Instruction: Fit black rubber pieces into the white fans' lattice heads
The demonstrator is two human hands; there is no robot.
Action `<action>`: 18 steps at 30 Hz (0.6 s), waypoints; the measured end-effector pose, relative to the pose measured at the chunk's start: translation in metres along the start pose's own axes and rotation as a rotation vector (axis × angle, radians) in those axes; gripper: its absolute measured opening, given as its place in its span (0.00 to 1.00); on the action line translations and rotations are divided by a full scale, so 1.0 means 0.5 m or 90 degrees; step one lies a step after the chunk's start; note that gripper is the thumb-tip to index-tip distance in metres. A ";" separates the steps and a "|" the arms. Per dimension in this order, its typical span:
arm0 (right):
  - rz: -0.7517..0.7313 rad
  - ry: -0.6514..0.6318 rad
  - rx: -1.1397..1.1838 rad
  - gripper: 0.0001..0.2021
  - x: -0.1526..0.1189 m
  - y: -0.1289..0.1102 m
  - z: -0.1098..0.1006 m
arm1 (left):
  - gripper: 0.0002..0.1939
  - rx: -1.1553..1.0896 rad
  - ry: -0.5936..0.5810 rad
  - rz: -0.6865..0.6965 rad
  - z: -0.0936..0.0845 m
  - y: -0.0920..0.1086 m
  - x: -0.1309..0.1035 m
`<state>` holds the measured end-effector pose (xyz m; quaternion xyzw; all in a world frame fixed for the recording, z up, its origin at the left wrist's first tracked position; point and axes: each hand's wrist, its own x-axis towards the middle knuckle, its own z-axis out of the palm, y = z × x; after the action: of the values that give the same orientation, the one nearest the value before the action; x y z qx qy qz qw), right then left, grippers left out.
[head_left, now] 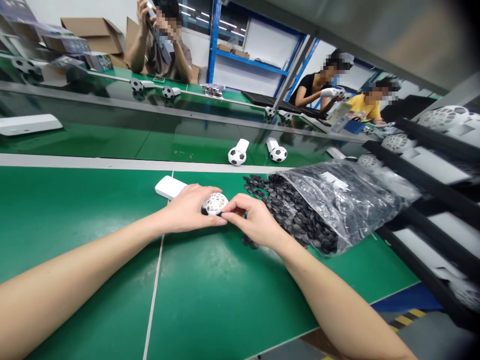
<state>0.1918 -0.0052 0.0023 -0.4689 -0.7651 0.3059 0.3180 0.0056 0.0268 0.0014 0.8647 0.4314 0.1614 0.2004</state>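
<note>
My left hand [191,209] is wrapped round the ball-shaped end of a white device [170,187], whose flat handle points to the upper left. The round end is a white lattice [216,203] with a black patch low on its left side. My right hand [253,217] pinches at the lattice's lower right edge, where a small dark piece shows between the fingertips. Just right of that hand, many black pieces [296,215] spill from a clear plastic bag [348,200] onto the green table [93,280].
Two white devices with black-and-white ball ends [237,156] [278,153] lie on the green conveyor beyond the table. A white device [30,124] rests at its left. Racks [423,215] of lattice-ended devices stand at the right. Three people [163,50] sit across the line.
</note>
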 end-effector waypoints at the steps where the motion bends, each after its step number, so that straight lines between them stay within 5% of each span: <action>1: -0.006 0.011 -0.005 0.02 0.001 0.002 0.001 | 0.35 0.002 0.001 -0.003 0.001 0.001 0.000; 9: -0.060 0.004 0.012 0.03 0.007 0.006 0.006 | 0.35 0.001 -0.012 -0.018 -0.004 0.014 0.002; 15: -0.019 0.028 0.035 0.03 0.010 0.009 0.005 | 0.32 -0.009 -0.003 -0.034 -0.002 0.017 0.005; 18: 0.033 0.038 0.118 0.11 0.013 0.012 0.012 | 0.29 -0.010 0.016 -0.047 0.003 0.022 0.006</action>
<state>0.1878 0.0019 -0.0046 -0.4657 -0.7116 0.3693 0.3746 0.0154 0.0230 0.0059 0.8447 0.4640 0.1679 0.2072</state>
